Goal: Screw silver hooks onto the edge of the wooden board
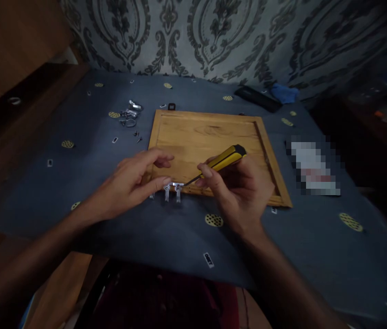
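A wooden panel (210, 130) with a raised frame lies flat on the dark blue table cover. At its near edge sits a small shiny metal piece with hooks (178, 192) pointing toward me. My left hand (128, 183) reaches over the panel's near left corner, thumb tip at the hook piece, index finger held well apart from the thumb. My right hand (238, 192) grips a yellow and black screwdriver (226, 157), tilted down to the left. Its dark shaft ends at the right side of the hook piece. Whether the tip sits in a screw is too small to tell.
Several shiny metal hooks (131, 112) and a few loose screws (137, 136) lie left of the panel. At the back right are a black case (258, 99) and a blue cloth (284, 92). A blurred-out flat item (312, 167) lies right of the panel.
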The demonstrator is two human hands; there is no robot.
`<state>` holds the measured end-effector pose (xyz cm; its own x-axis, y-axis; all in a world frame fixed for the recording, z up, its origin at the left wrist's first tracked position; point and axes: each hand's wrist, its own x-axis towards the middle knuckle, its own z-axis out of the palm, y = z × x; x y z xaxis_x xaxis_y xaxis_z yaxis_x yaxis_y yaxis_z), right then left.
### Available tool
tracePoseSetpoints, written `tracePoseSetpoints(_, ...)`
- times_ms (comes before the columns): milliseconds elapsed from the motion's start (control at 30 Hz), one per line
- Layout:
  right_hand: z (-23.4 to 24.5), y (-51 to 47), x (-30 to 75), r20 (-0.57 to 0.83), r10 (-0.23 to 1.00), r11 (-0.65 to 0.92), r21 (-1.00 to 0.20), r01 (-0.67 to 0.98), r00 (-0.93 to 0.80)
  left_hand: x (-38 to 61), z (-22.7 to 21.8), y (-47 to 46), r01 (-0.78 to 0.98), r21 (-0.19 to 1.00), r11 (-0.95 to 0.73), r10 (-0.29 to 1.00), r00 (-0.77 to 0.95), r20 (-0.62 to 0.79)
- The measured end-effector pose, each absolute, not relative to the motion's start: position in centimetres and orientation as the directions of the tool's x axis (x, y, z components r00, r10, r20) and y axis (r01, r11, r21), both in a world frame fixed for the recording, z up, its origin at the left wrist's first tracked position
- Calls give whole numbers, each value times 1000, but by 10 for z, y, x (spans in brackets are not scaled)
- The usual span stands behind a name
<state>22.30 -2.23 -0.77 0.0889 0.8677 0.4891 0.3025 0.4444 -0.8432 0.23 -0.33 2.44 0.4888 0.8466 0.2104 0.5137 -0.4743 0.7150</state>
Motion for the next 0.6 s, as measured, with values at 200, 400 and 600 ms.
tracePoseSetpoints(200,-7,-22,226,590,807,557,-750,357,-22,38,64,-1,313,733,-603,753,525,396)
tracePoseSetpoints(400,-5,-25,227,655,753,621,-679,392,-57,60,78,-1,335,621,-708,684,545,486)
tracePoseSetpoints(600,-1,-24,230,665,744,634,-673,382,-62,61,70,3,362,559,-746,652,569,501)
